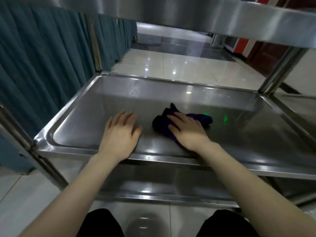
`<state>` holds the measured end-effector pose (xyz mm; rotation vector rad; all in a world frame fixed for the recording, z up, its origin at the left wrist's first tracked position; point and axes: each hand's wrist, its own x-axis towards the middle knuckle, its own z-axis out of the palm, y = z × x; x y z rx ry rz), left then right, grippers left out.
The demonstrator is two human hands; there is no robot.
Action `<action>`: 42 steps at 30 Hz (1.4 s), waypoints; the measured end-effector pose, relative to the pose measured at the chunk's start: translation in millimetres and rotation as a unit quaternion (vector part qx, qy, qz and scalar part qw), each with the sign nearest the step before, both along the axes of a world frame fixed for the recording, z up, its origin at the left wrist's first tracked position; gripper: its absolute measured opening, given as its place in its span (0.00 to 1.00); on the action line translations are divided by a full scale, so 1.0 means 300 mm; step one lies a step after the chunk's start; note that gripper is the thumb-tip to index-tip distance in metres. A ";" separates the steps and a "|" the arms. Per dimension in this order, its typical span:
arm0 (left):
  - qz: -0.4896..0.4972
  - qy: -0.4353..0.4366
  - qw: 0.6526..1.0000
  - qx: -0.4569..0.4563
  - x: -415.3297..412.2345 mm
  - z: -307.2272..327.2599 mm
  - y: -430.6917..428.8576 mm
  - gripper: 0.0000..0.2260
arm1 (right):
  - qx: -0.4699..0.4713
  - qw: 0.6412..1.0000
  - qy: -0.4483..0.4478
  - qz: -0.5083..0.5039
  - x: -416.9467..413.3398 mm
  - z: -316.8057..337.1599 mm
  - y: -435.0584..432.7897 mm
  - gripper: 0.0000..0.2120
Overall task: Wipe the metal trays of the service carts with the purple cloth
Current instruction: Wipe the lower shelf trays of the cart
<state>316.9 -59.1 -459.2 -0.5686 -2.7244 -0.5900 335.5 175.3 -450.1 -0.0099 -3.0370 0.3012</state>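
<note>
Wiping of the middle tray (68, 147) of a service cart, viewed from the front edge. The purple cloth (201, 118) is shown bunched on the tray floor, right of centre in the frame. It is pressed down by the right hand (188, 132), whose fingers are laid flat over it rather than curled round it. The left hand (119, 134) is laid open, palm down, on bare metal just left of the cloth, and nothing is held in it. An upper tray (222, 16) crosses the top of the frame, and a lower tray (153, 182) is seen beneath the forearms. A teal curtain (42, 57) fills the upper left.

Risks judged from this position:
- Since the cloth is crumpled and only pinned from above, it may be left behind on a fast stroke, so that a bare palm is dragged over the steel.
- The far corners and raised rim may be missed if strokes are kept central.
- The head may be knocked on the upper tray if the reach is lengthened.
- The cart may be shifted if it is pushed hard; no wheels are visible.
</note>
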 end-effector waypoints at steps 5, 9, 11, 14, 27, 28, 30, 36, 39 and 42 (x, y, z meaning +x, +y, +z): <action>0.045 -0.056 0.990 0.121 -0.017 0.013 -0.033 0.17 | -0.040 0.991 -0.017 -0.127 -0.217 0.017 0.036 0.23; 0.039 -0.047 0.989 0.138 -0.017 0.002 -0.018 0.18 | 0.021 0.999 0.032 0.034 -0.005 -0.014 -0.058 0.23; 0.055 -0.036 0.979 0.192 -0.024 -0.002 -0.029 0.18 | 0.001 0.988 0.065 0.138 0.164 -0.031 -0.099 0.25; 0.092 -0.033 0.953 0.288 -0.026 -0.003 -0.042 0.18 | -0.036 0.980 0.052 0.187 0.163 -0.029 -0.079 0.24; 0.050 -0.019 0.934 0.354 -0.039 0.002 -0.061 0.19 | 0.008 0.969 0.037 0.243 -0.176 -0.003 -0.321 0.20; 0.038 -0.022 0.932 0.359 -0.039 0.002 -0.064 0.19 | -0.002 0.957 0.048 0.286 -0.095 -0.012 -0.329 0.21; 0.021 -0.034 0.930 0.364 -0.034 0.004 -0.068 0.18 | -0.028 0.947 0.057 0.314 0.024 -0.028 -0.293 0.22; 0.006 -0.046 0.967 0.251 -0.032 0.001 -0.057 0.18 | -0.008 0.998 0.036 0.053 -0.202 0.009 -0.008 0.20; 0.012 -0.049 0.975 0.216 -0.033 0.000 -0.054 0.19 | 0.004 0.994 0.019 -0.103 -0.292 0.013 0.066 0.21; 0.009 -0.054 0.982 0.180 -0.029 0.001 -0.051 0.18 | 0.002 0.999 0.009 -0.039 -0.188 -0.004 0.020 0.21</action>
